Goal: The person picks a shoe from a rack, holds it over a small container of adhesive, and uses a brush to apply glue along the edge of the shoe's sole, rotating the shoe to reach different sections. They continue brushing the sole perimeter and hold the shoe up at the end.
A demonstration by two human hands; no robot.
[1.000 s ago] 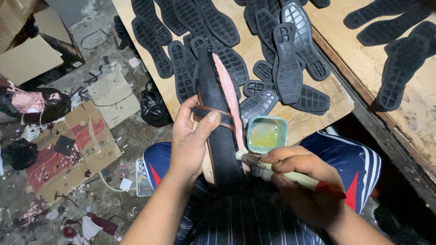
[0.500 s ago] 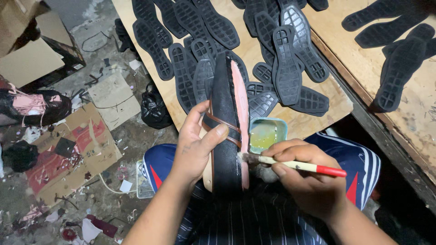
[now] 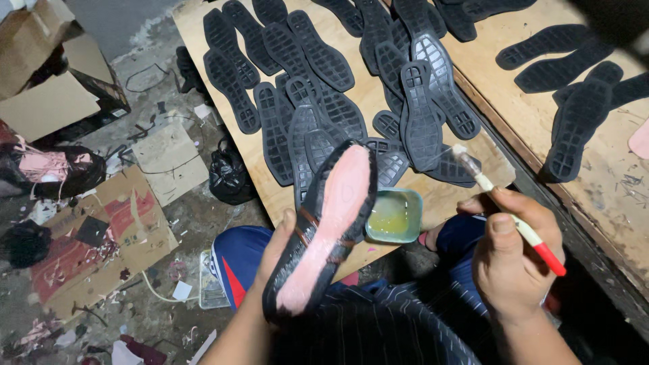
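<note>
Turned since half a second ago, the shoe (image 3: 323,233) now shows its pink insole face-on instead of edge-on, and the brush (image 3: 507,208) has lifted off it and swung to the right, bristles pointing up toward the board. That shoe, black around the rim, is held over the person's lap, toe toward the board's near edge, its heel down by the striped cloth on the knees. From underneath, the left hand (image 3: 274,253) grips it, thumb pressed along the left side of the rim (the other fingers are hidden behind the shoe). Well apart from the shoe, the right hand (image 3: 515,260) is closed around the brush, whose white handle ends in red and whose pale tip is held above the board's corner.

Just right of the shoe's toe sits a small teal tub (image 3: 395,216) of yellowish glue on the wooden board (image 3: 351,101). Black rubber soles (image 3: 419,115) lie in overlapping rows across that board, tread up. Further soles rest on a second wooden surface (image 3: 608,182) to the right. On the floor to the left lie flattened cardboard (image 3: 94,250) and a black bag (image 3: 230,176)
</note>
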